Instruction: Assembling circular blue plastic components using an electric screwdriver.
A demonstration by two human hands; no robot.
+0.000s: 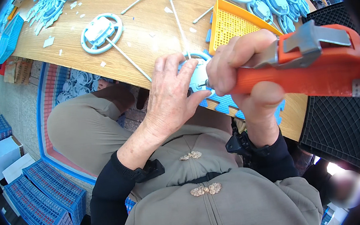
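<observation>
Gripping a pale-blue plastic part point(198, 76) (round-rimmed, partly covered) | your left hand point(171, 92) had its fingers half-spread | your right hand point(244, 68) wrapped tightly round an orange tool point(305, 78)

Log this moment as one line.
left grip: on light-blue ring-shaped part | right grip: holding orange tool, tip at part | nearby: yellow basket

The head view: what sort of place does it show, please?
Probably an assembly workshop: the wooden table bears many similar light-blue ring-shaped parts, an orange hand tool is in use there, and a yellow perforated tray sits alongside.
</observation>
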